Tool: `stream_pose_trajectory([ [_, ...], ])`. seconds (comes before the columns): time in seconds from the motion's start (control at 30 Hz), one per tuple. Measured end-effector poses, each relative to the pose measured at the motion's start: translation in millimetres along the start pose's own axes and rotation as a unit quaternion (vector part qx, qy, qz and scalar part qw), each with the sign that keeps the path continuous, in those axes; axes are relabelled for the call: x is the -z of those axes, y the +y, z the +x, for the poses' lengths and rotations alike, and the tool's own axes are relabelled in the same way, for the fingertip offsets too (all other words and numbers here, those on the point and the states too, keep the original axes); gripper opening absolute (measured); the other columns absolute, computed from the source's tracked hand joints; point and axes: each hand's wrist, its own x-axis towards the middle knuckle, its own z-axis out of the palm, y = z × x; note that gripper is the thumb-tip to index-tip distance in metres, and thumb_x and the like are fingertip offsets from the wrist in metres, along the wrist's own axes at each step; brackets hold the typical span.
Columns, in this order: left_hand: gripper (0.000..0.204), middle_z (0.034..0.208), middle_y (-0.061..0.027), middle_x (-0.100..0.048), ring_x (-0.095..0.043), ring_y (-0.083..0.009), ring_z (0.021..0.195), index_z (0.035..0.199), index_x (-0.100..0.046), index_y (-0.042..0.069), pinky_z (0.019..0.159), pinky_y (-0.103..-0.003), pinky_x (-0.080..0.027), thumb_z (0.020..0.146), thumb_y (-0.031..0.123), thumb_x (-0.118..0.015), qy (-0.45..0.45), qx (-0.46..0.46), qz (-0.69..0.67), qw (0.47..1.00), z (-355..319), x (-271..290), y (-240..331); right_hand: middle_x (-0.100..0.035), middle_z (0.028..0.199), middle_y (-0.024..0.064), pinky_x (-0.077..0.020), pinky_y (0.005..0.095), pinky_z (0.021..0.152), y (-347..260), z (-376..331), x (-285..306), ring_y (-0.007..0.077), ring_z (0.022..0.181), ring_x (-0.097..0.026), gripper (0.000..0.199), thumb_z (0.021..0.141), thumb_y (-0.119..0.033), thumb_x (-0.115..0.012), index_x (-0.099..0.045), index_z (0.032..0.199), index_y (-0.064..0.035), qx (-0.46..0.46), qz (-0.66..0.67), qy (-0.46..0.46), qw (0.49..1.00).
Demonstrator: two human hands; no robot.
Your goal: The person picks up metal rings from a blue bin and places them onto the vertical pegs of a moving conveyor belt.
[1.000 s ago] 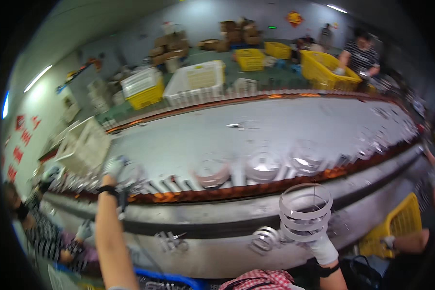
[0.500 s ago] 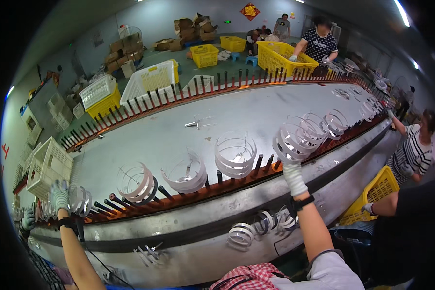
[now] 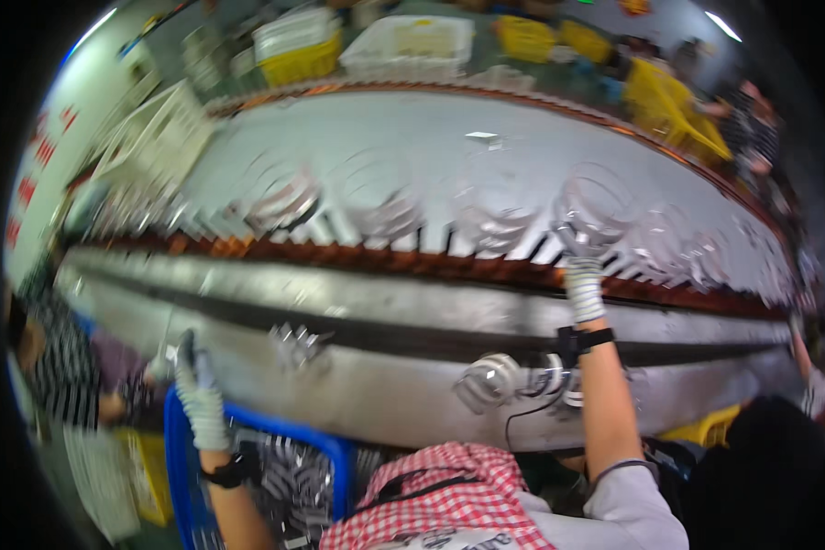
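My right hand (image 3: 584,278), in a striped white glove, reaches forward to the machine's near edge. Its fingers look closed on the lower part of a translucent coiled band (image 3: 598,197), though blur softens the grip. More coiled bands stand in the row beside it, such as one with a pinkish tint (image 3: 287,203). My left hand (image 3: 199,390), also gloved, is raised over the left side of a blue basket (image 3: 339,472). Its fingers point up and look apart, smeared by motion, with nothing visible in them. Shiny strip-like pieces (image 3: 293,481) lie inside the basket.
A long metal bench (image 3: 385,344) with a row of dark pegs spans the view. Small coils (image 3: 490,380) hang on its front. A white crate (image 3: 160,137) stands at far left. Yellow baskets (image 3: 669,105) and co-workers (image 3: 752,119) are beyond; another person (image 3: 64,357) is close on the left.
My left hand has come back from the peg row beside the white crate to the blue basket. My right hand stays at the same coil. The view has swung downward and left.
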Motion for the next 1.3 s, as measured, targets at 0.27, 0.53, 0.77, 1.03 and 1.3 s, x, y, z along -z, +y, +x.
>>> stream_pose_trajectory([
  [0.27, 0.022, 0.098, -0.0022, -0.058, -0.053, -0.0108, 0.080, 0.109, -0.057, 0.006, 0.067, -0.024, -0.046, 0.090, 0.015, -0.051, 0.117, 0.203, 0.049, 0.971, -170, 117, -108, -0.063, 0.093, 0.0157, -0.0456, 0.0350, 0.079, -3, 34, -35, 0.0295, 0.088, -0.059, 0.026, 0.081, -0.014, -0.046, -0.062, 0.100, -0.0041, 0.041, 0.471, 0.163, 0.866],
  [0.53, 0.015, 0.075, -0.0075, -0.065, -0.057, -0.0130, 0.067, 0.086, -0.065, 0.002, 0.065, -0.029, -0.047, 0.081, 0.013, -0.057, 0.015, 0.401, 0.050, 0.914, -328, 141, -156, -0.034, 0.138, 0.0170, -0.0243, 0.0307, 0.105, -39, -65, 135, 0.0241, 0.126, -0.034, 0.063, 0.090, -0.034, -0.049, -0.028, 0.135, 0.0047, -0.092, 0.753, 0.012, 0.652],
  [0.77, 0.042, 0.120, -0.0161, -0.050, -0.054, -0.0361, 0.100, 0.116, -0.053, 0.011, 0.084, -0.042, -0.045, 0.075, 0.010, -0.061, 0.005, 0.266, 0.380, 0.886, -253, 169, -158, -0.036, 0.138, 0.0146, -0.0240, 0.0314, 0.105, -45, -180, 239, 0.0216, 0.127, -0.034, 0.055, 0.092, -0.028, -0.049, -0.031, 0.136, 0.0002, -0.001, 0.789, -0.075, 0.610],
  [1.03, 0.035, 0.094, -0.0191, -0.062, -0.059, -0.0334, 0.092, 0.106, -0.059, 0.008, 0.080, -0.042, -0.045, 0.078, 0.028, -0.055, -0.098, 0.211, 0.464, 0.855, -208, 241, -176, -0.041, 0.134, 0.0126, -0.0266, 0.0306, 0.103, -27, -279, 308, 0.0203, 0.124, -0.037, 0.054, 0.090, -0.028, -0.052, -0.035, 0.134, -0.0001, -0.050, 0.828, -0.112, 0.547],
  [1.3, 0.010, 0.090, -0.0115, -0.060, -0.058, -0.0254, 0.082, 0.084, -0.064, 0.003, 0.072, -0.036, -0.047, 0.076, 0.007, -0.059, 0.006, -0.017, 0.254, 0.967, -224, 306, -66, -0.052, 0.089, -0.0010, -0.0390, 0.0216, 0.074, -21, -335, 387, 0.0076, 0.079, -0.047, 0.043, 0.090, -0.025, -0.054, -0.045, 0.125, -0.0022, 0.049, 0.763, -0.199, 0.614],
])
